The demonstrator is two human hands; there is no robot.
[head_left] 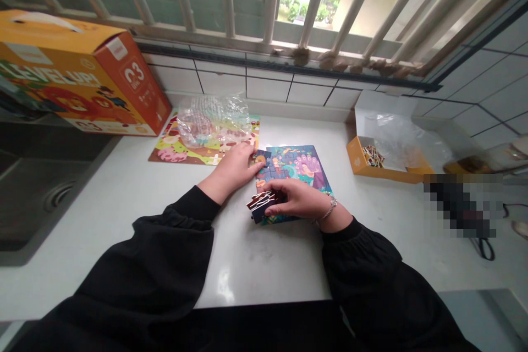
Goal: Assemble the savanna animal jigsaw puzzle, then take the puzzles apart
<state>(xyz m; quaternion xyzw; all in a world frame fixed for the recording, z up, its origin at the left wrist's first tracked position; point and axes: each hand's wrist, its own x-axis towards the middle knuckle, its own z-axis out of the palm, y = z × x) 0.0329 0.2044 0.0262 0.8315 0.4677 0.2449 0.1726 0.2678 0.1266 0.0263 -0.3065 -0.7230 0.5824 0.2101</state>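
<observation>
A blue jigsaw puzzle board (303,165) with a peacock picture lies flat on the white counter (256,264). My left hand (233,168) rests at the board's upper left corner, fingers pinched on a single puzzle piece (259,158). My right hand (295,198) lies over the board's lower left part, fingers curled around a small stack of loose puzzle pieces (262,202). A silver bracelet sits on my right wrist. Both arms wear black sleeves.
A second puzzle board (181,149) lies at the back left with a crumpled clear plastic bag (212,118) on it. An orange puzzle box (78,74) stands at the far left beside a steel sink (45,187). A yellow tray (385,168) with pieces and plastic sits right. A tiled wall and barred window are behind.
</observation>
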